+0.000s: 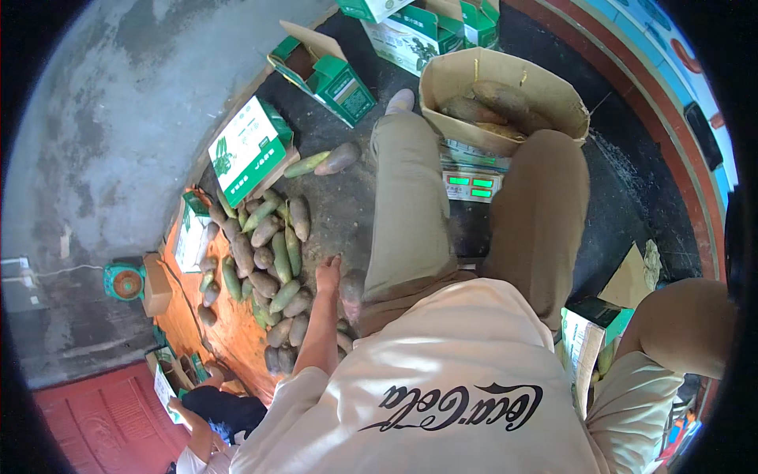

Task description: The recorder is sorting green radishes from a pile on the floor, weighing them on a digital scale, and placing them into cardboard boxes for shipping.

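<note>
My left hand [328, 273] reaches down over the floor between my left leg and a pile of long, plump green and brown-purple vegetables [268, 237]. Its fingers look stretched out, with nothing visible in them. Right beside it, close to my thigh, lies a pinkish-brown vegetable [352, 291]. My right arm bends out past the right rim, so that hand does not show. In front of my knees an open cardboard carton [505, 71] holds several large brownish vegetables [501, 99]. It rests on a scale [472, 186] with lit green displays.
Green-and-white boxes stand at the left [251, 154], ahead [339, 87] and by my right side [584, 332]. Two more vegetables [322, 162] lie near my left foot. An orange sheet [229, 336] spreads under the pile. At lower left another person [217, 415] handles a box.
</note>
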Tool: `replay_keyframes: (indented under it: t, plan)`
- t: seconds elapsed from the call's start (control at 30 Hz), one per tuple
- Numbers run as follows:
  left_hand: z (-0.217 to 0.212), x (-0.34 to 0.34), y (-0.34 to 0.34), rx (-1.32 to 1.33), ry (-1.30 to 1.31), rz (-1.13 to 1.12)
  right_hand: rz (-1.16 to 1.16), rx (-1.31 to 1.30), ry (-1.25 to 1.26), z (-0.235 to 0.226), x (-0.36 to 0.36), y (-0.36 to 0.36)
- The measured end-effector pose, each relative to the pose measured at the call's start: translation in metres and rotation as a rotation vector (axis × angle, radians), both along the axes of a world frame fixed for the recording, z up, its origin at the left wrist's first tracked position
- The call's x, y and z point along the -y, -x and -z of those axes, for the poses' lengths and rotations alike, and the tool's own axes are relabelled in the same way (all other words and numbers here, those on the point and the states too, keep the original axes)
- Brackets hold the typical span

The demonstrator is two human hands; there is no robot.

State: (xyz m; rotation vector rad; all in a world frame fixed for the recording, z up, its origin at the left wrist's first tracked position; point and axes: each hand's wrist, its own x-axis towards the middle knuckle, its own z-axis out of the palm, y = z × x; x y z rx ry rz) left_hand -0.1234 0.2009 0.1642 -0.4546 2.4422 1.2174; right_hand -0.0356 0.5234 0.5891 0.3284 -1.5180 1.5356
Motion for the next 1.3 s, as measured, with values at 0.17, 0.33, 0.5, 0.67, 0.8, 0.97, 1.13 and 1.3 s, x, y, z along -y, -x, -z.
replay_keyframes:
  t: [0.17,0.33,0.5,0.67,0.8,0.97,1.13,1.3]
  plan:
    - [-0.036,-0.012,0.010,-0.005,-0.037,-0.018,0.013,0.004,-0.062,-0.008,-0.015,0.030]
    - [-0.052,-0.014,0.023,-0.132,-0.059,-0.019,0.019,-0.007,-0.076,0.128,-0.257,-0.287]
    - [-0.084,-0.025,0.045,-0.318,-0.202,0.023,0.069,0.016,-0.115,0.112,-0.240,-0.222]
    - [-0.153,-0.043,0.061,-0.631,-0.133,0.018,0.074,0.002,-0.106,0.058,-0.188,0.000]
    - [-0.190,-0.081,0.069,-0.847,-0.132,0.051,0.152,0.588,-0.182,0.132,-0.204,0.044]
    - [-0.218,-0.132,0.073,-1.040,0.152,0.247,0.262,0.985,-0.463,0.266,-0.257,0.092]
    - [-0.212,-0.172,0.076,-1.152,0.297,0.368,0.335,1.308,-0.811,0.296,-0.261,0.129]
    - [-0.209,-0.210,0.078,-1.243,0.325,0.511,0.279,1.616,-1.106,0.327,-0.264,0.156]
